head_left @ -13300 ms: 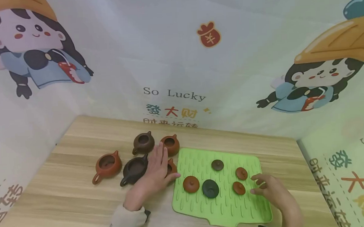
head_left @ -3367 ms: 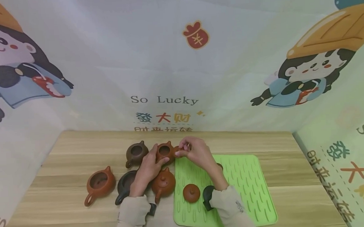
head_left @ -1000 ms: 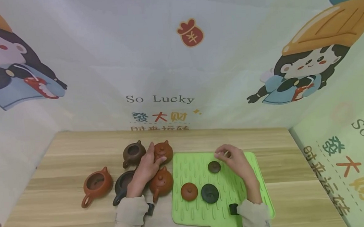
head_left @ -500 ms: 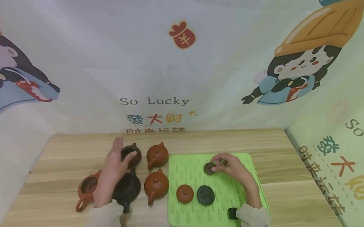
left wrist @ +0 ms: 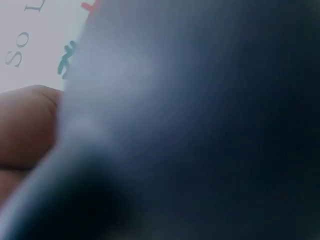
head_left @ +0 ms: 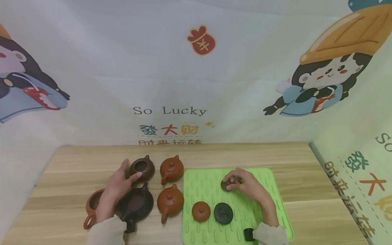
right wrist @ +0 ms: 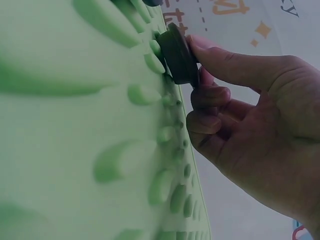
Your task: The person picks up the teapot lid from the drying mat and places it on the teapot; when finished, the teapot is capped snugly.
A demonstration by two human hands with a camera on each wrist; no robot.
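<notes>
In the head view my left hand (head_left: pixel 117 184) is at the dark brown lidless teapot (head_left: pixel 142 169), thumb at its rim and fingers along its left side; its handle is hidden. My right hand (head_left: pixel 247 184) pinches a small dark brown lid (right wrist: pixel 177 55) between thumb and fingers, tilted on edge just at the green mat (head_left: pixel 260 215). Two reddish teapots wear lids: one at the back (head_left: pixel 172 169), one in front (head_left: pixel 170 202). A black teapot (head_left: pixel 137 204) and another reddish teapot (head_left: pixel 95 201), partly behind my left forearm, are lidless.
On the mat lie a reddish lid (head_left: pixel 201 211) and a black lid (head_left: pixel 223 213). A printed cloth (head_left: pixel 166 65) backs the wooden table (head_left: pixel 155 239). A dark blurred surface (left wrist: pixel 200 125) fills most of the left wrist view.
Since the earliest frame, two reddish lids have gone from the mat onto teapots. Lately my left hand has moved left to the brown teapot, and my right hand has taken hold of the brown lid.
</notes>
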